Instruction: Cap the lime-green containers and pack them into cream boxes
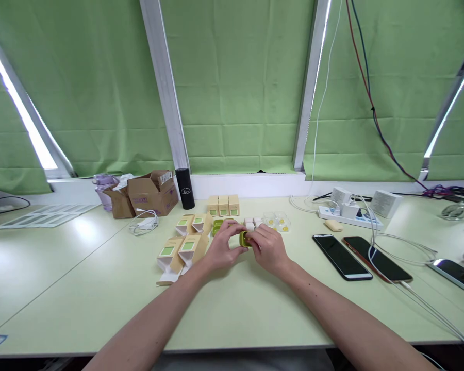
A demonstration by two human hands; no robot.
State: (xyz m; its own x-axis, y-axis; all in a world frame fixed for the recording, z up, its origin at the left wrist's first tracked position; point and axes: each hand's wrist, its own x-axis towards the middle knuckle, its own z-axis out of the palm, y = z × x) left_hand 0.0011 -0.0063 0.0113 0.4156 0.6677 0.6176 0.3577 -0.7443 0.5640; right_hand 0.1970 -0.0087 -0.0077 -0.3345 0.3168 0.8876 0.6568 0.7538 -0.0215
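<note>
My left hand (225,246) and my right hand (268,247) meet over the middle of the pale green table (100,288), both with fingers pinched round a small olive-green case (244,239). Left of my hands lie several opened tan cartons with green labels (183,248). Behind them three closed tan cartons (223,205) stand in a row. Another green case (217,225) lies just beyond my left hand. Small white pieces (252,222) and clear trays with yellow items (277,221) lie behind my right hand.
A brown cardboard box (151,192), a black cylinder (185,188), a purple bottle (103,190) and a white cable (144,223) sit at the back left. At the right are two dark phones (342,256), a power strip with chargers (348,213), cables and another phone (454,273).
</note>
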